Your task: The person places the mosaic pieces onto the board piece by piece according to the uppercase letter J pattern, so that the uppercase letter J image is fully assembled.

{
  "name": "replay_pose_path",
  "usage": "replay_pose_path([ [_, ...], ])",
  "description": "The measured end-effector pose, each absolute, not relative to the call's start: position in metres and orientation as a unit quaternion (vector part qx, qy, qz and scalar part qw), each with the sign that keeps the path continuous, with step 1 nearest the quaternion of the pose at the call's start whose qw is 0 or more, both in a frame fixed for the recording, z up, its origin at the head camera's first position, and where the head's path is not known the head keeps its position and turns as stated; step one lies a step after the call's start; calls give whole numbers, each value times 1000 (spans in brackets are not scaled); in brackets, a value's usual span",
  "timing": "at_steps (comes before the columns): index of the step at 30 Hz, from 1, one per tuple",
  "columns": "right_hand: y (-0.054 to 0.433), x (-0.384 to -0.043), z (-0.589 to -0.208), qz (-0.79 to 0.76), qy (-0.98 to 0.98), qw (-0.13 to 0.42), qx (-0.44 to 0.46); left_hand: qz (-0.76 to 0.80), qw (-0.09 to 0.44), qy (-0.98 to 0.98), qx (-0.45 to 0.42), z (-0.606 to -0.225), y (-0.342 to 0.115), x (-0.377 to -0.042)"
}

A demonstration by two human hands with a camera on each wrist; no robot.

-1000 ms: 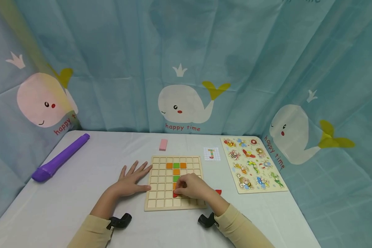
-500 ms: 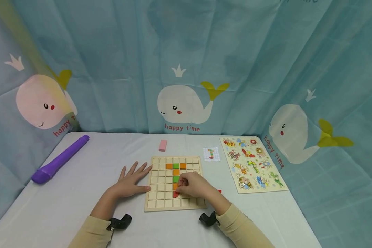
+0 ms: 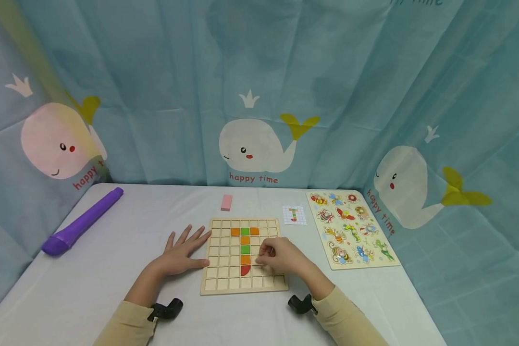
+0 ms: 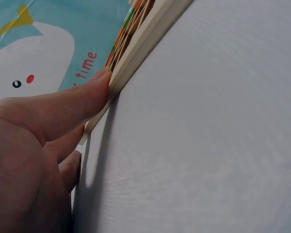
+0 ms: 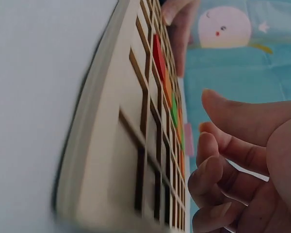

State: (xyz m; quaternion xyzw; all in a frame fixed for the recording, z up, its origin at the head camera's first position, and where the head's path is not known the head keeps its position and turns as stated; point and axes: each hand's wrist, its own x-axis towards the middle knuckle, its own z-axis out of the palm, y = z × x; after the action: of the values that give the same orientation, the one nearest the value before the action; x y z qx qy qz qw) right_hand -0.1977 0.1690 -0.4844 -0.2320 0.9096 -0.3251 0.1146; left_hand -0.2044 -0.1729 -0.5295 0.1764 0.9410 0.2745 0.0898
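Note:
A square wooden grid board [image 3: 225,289] lies on the table with orange and green square tiles in a T shape. A red quarter-round tile [image 3: 245,270] sits in the cell at the foot of the column, just below an orange tile [image 3: 245,259]. My left hand [image 3: 182,254] lies with spread fingers at the board's left side, its thumb [image 4: 94,90] touching the board's edge. Over the right part of the board hovers my right hand [image 3: 281,257], fingers loosely bent. Its thumb [image 5: 233,114] and fingers hold nothing.
A small pattern card [image 3: 294,215] lies beyond the board's right corner, near an insect picture puzzle [image 3: 354,230]. A pink block [image 3: 227,203] stands behind the board. At the far left lies a purple stick-like object [image 3: 84,221].
My right hand has let go of the red quarter-round tile and moved right, leaving the tile uncovered in its cell. My left hand stays by the board's edge.

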Motion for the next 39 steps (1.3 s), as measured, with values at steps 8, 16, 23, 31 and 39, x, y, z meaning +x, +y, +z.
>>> replay_pose_path([
  [8,205,-194,-484,-341,912,112,-199,275,91,941,176,-530,-173,-205],
  [16,239,-192,-483,-354,906,138,-185,270,89,942,177,-533,-174,-206],
  [23,261,-187,-484,-343,913,141,-174,275,89,941,178,-530,-173,-205],
  [31,272,-183,-491,-327,917,150,-172,275,91,941,176,-528,-175,-204],
  [39,270,-185,-495,-312,927,137,-154,275,91,941,176,-529,-173,-204],
])
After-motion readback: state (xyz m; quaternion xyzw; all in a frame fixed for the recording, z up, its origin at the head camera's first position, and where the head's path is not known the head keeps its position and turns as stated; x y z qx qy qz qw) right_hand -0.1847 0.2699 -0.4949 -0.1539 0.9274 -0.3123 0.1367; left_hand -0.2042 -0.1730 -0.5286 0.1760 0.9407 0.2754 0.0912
